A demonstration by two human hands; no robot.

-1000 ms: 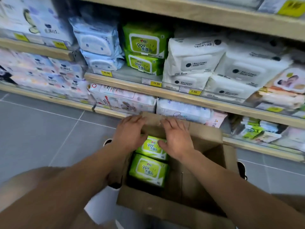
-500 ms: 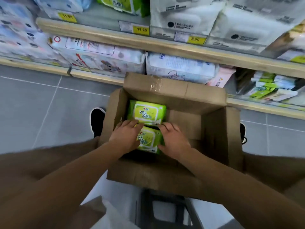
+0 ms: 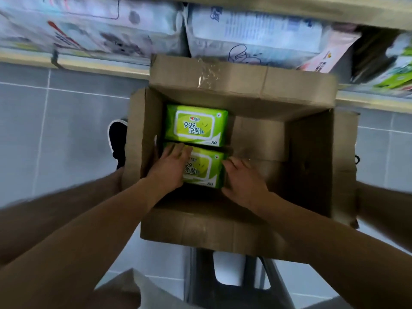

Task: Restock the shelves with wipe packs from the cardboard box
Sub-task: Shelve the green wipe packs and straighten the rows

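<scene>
Both hands reach into the open box [image 3: 234, 228]. The left hand [image 3: 171, 168] lies flat on the near pack [image 3: 207, 170], fingers spread over its left half. The right hand [image 3: 244, 181] presses against the pack's right end, fingers curled; whether they grip it, I cannot tell. A far pack [image 3: 196, 126] lies just beyond, touching the near one. Behind the box, the shelf [image 3: 93, 63] holds blurred white packs.
</scene>
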